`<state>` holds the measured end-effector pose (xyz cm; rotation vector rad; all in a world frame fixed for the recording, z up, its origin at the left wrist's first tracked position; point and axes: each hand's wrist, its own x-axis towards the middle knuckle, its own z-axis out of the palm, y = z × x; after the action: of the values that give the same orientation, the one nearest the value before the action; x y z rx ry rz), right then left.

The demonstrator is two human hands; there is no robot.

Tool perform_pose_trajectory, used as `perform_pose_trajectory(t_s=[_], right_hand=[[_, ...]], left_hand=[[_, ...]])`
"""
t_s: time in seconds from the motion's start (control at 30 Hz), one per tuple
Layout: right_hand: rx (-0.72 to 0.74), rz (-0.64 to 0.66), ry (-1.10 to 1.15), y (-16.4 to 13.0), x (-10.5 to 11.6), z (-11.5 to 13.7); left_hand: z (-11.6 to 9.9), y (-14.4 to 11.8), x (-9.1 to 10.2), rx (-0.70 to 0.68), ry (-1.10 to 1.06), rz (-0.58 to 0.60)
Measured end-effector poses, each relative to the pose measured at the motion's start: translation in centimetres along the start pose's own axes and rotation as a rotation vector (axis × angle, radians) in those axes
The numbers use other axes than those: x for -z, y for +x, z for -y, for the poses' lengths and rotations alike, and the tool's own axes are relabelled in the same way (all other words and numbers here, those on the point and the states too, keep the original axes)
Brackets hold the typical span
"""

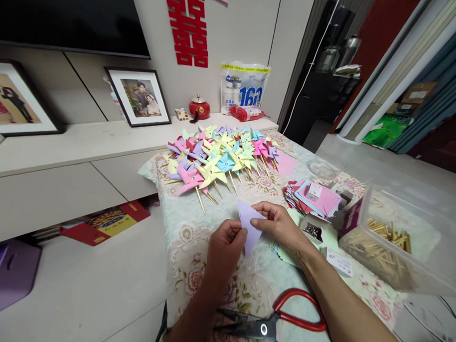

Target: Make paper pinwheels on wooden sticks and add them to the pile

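Between my two hands is a lilac sheet of paper (251, 230), folded into a triangle and raised over the flowered tablecloth. My left hand (227, 243) pinches its lower left edge. Thumb and fingers of my right hand (276, 221) grip the upper right side. Below the hands lie red-handled scissors (263, 328) with their blades apart, partly cut off by the frame's bottom. Beyond the paper, a heap of finished paper pinwheels (224, 153) in several colours rests on sticks.
Right of my hands are stacked coloured paper squares (326, 200), a small open box of metal pins (313, 231), a white box (337, 262) and a clear plastic tub (382, 256) of gold sticks. A cabinet (83, 136) with framed photos (141, 97) runs along the wall.
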<state>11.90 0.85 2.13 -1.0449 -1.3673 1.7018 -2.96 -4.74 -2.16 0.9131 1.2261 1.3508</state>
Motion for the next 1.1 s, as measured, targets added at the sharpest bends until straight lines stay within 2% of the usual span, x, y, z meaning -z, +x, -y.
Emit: perform_pose_trajectory(t_s=[0.1,0.27,0.33,0.43,0.6,0.83,1.1], right_hand=[[0.047,-0.029,-0.047,0.1,0.2,-0.1],[0.103,-0.015,-0.104,0.1,0.4,0.0],[0.116,-0.011,-0.122,0.0,0.4,0.1],[0.135,-0.012,-0.134,-0.1,0.4,0.3],[0.207,-0.024,-0.210,-0.1,0.3,0.4],[0.247,0.005,-0.257,0.2,0.4,0.0],[0.243,0.063,-0.253,0.3,0.2,-0.6]], left_hand=[[0.3,0.1,0.2,-0.031,0.080,-0.024],[0.1,0.1,0.3,-0.258,0.275,-0.188],[-0.1,0.0,0.3,-0.282,0.289,-0.211],[-0.2,-0.2,0.2,-0.190,0.259,-0.190],[-0.5,-0.4,-0.1,-0.059,0.073,-0.139],[-0.7,-0.4,-0.2,-0.048,-0.040,-0.107],[-0.4,-0.3,0.2,-0.048,-0.042,-0.129]])
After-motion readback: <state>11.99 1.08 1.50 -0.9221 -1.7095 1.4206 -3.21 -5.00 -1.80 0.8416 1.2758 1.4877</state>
